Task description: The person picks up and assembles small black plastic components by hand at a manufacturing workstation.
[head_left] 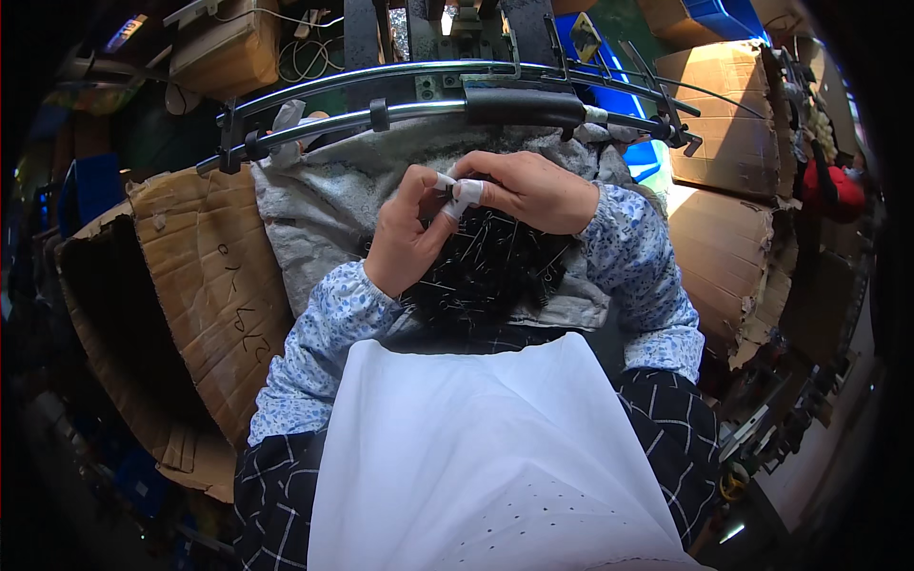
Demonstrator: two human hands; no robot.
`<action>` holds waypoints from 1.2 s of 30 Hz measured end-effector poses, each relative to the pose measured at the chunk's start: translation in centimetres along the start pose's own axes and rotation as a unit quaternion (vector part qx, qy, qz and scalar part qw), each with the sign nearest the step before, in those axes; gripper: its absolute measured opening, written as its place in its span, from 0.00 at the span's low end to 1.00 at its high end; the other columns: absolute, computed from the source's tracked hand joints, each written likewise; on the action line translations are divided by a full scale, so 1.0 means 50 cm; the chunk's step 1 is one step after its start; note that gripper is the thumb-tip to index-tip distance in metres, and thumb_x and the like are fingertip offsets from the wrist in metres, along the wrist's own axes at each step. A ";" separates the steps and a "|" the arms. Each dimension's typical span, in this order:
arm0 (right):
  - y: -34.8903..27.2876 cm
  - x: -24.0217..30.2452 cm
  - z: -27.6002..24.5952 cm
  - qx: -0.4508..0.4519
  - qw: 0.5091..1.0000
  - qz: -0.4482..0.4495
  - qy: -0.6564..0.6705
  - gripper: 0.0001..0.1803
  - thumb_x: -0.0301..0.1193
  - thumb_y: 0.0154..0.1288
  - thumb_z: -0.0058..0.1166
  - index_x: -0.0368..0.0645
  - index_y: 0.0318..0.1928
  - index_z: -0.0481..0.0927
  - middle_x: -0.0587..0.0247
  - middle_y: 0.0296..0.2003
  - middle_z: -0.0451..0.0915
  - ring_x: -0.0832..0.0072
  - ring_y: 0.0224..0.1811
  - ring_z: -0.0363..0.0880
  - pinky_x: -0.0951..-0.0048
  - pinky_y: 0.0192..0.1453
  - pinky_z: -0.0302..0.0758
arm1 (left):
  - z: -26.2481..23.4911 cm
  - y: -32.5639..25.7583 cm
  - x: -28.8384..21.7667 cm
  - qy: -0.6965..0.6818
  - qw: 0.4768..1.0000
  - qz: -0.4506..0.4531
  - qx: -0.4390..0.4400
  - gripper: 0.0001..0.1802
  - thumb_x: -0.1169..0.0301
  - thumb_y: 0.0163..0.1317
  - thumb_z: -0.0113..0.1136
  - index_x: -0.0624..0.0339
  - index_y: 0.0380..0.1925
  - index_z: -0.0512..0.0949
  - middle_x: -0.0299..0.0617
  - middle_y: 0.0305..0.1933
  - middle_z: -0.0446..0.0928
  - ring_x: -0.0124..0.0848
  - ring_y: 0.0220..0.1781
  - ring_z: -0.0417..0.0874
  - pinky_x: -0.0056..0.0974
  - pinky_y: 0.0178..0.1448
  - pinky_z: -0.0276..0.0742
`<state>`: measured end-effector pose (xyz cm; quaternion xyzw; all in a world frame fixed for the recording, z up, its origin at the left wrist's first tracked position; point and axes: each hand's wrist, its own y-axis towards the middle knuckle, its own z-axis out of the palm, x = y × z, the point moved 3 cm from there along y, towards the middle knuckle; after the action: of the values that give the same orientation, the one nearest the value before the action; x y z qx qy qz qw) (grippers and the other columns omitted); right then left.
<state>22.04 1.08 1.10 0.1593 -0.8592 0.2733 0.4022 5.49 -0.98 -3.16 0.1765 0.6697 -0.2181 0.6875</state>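
Note:
My left hand (407, 228) and my right hand (535, 190) meet above a pile of small black parts with thin metal pins (486, 262). Fingertips of both hands are wrapped in white tape and pinched together. Between them shows a bit of a small dark piece (444, 192), mostly hidden by the fingers, so its kind cannot be made out. The pile lies on a grey, stained cloth (309, 205) spread in front of me.
Beyond the cloth runs a metal rail (333, 127) with a black sleeve (524, 107). An open cardboard box (205, 285) stands at the left, more cardboard boxes (719, 257) at the right. A blue bin (609, 81) sits behind the rail. White cloth (476, 428) covers my lap.

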 end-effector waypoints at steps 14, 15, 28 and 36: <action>0.109 -0.158 -0.203 -0.420 0.746 0.054 -0.513 0.12 0.33 0.61 0.50 0.59 0.44 0.82 0.77 0.39 0.79 0.73 0.39 0.71 0.68 0.45 0.63 | 0.069 0.028 0.077 0.430 0.875 0.034 0.220 0.17 0.65 0.57 0.57 0.63 0.44 0.72 0.50 0.42 0.75 0.46 0.47 0.74 0.44 0.52 0.70; 0.118 -0.168 -0.204 -0.415 0.741 0.069 -0.523 0.13 0.32 0.61 0.50 0.60 0.44 0.82 0.77 0.39 0.79 0.73 0.40 0.71 0.68 0.45 0.63 | 0.067 0.030 0.080 0.430 0.875 0.034 0.220 0.17 0.65 0.57 0.57 0.63 0.44 0.72 0.50 0.42 0.75 0.46 0.47 0.74 0.44 0.52 0.70; 0.136 -0.157 -0.200 -0.439 0.748 0.068 -0.493 0.09 0.32 0.55 0.47 0.54 0.34 0.81 0.67 0.32 0.75 0.68 0.39 0.72 0.63 0.45 0.66 | 0.038 0.024 0.044 0.443 0.840 -0.078 0.303 0.18 0.69 0.50 0.58 0.63 0.41 0.70 0.53 0.30 0.77 0.51 0.35 0.79 0.48 0.39 0.76; 0.136 -0.164 -0.201 -0.433 0.746 0.065 -0.502 0.09 0.32 0.55 0.47 0.53 0.33 0.81 0.66 0.31 0.75 0.67 0.39 0.72 0.62 0.44 0.66 | 0.025 -0.013 0.016 0.463 0.859 0.003 0.218 0.19 0.69 0.49 0.59 0.59 0.42 0.69 0.48 0.30 0.76 0.45 0.33 0.79 0.45 0.36 0.76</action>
<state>29.90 12.96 -2.30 0.0263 -0.9715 -0.2215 -0.0802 6.23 -2.23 -3.88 0.4047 0.8454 -0.2497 0.2433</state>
